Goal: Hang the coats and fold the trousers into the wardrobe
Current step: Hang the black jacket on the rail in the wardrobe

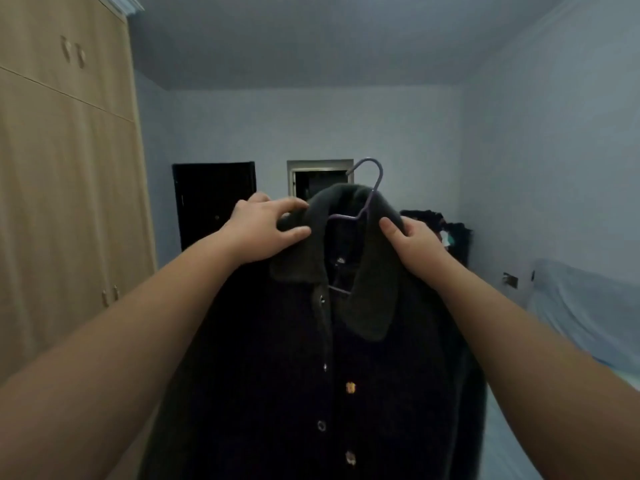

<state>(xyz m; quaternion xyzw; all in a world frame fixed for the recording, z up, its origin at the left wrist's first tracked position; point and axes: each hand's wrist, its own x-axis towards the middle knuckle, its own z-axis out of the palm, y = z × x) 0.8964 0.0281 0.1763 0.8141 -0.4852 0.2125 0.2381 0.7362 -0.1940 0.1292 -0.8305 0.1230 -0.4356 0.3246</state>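
In the head view you hold a dark buttoned coat (346,375) up at arm's length in front of you, already threaded on a purple wire hanger (367,188) whose hook rises free above the collar (367,265) and curls to the left. Your left hand (263,230) grips the coat's left shoulder just beside the collar, thumb and fingers curled round the fabric; your right hand (415,244) holds the other shoulder, thumb showing on the front of the collar and the fingers hidden behind, so both hands are closed on the garment and none is on the hook. The coat hangs straight down between your 2 forearms, buttoned down the front, its hem out of view. The wardrobe (69,202) stands well apart at your left with its doors closed, the handles (110,296) low on the near doors. A bed (588,323) with a pale cover lies at your right, and a dark heap of clothing (453,233) sits behind your right hand. I judge this as the first coat dressed on its hanger and not yet hung. The next move calls for 1 hand to take the hook, the other to open a wardrobe door, then finding the rail inside, which you cannot see from here
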